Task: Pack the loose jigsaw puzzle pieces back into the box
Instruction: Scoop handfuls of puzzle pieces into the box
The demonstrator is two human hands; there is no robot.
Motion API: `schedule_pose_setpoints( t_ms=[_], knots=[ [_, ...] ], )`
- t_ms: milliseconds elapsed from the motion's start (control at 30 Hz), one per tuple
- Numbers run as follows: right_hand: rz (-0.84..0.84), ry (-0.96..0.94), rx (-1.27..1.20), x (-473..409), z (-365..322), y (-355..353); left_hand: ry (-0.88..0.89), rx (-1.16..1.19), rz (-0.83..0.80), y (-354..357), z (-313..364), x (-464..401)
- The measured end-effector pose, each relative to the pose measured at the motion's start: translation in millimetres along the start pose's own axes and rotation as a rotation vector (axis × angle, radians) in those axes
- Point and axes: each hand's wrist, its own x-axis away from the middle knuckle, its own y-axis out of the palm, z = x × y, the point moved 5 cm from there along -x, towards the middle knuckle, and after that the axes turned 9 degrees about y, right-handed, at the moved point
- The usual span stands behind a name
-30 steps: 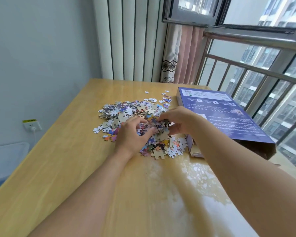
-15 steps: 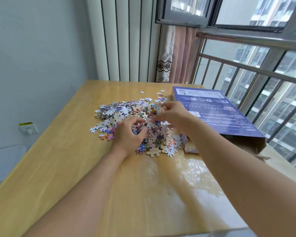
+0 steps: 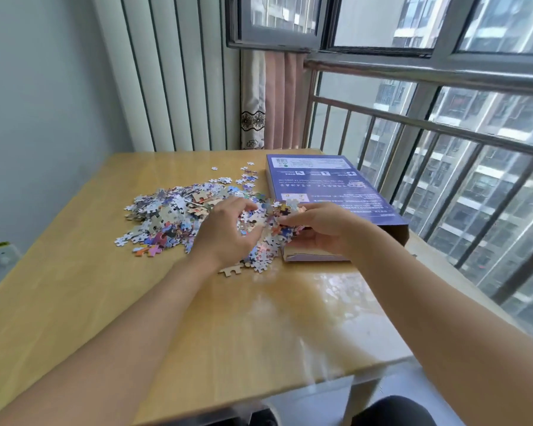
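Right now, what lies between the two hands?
In the head view, only puzzle pieces: the near edge of the puzzle pile fills the gap between left hand and right hand, which grips a bunch.

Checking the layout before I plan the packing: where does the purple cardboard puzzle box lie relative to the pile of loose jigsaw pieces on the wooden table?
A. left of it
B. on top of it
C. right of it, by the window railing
C: the purple cardboard puzzle box lies right of the pile of loose jigsaw pieces, beside the window railing.

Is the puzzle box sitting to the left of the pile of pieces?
No, the purple box lies to the right of the pile of pieces, along the window side of the table.
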Motion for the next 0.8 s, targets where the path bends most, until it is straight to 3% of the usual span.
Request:
schedule_pose_setpoints(
  t_ms=[233, 367, 467, 600, 700, 800],
  knots=[
    [0.141, 0.137, -0.084, 24.1, 39.6, -78.5, 0.012, -0.051, -0.13, 55.1, 45.2, -32.6],
    [0.215, 0.18, -0.198, 29.2, 47.0, -103.4, 0.087, -0.245, -0.328, 84.0, 52.5, -36.3],
    [0.234, 0.152, -0.272, 23.3, 41.6, -108.9, 0.12, -0.388, -0.374, 90.6, 55.1, -36.0],
    [0.26, 0.065, -0.422, 9.5, 35.4, -105.0, 0.119, -0.392, -0.387, 88.6, 54.6, -33.3],
    [0.302, 0.06, -0.184, 13.5, 37.3, -102.7, 0.122, -0.384, -0.39, 87.2, 54.2, -31.4],
    [0.482, -0.049, 0.527, 26.2, 39.2, -111.5, 0.131, -0.372, -0.391, 87.6, 53.2, -28.8]
  ],
)
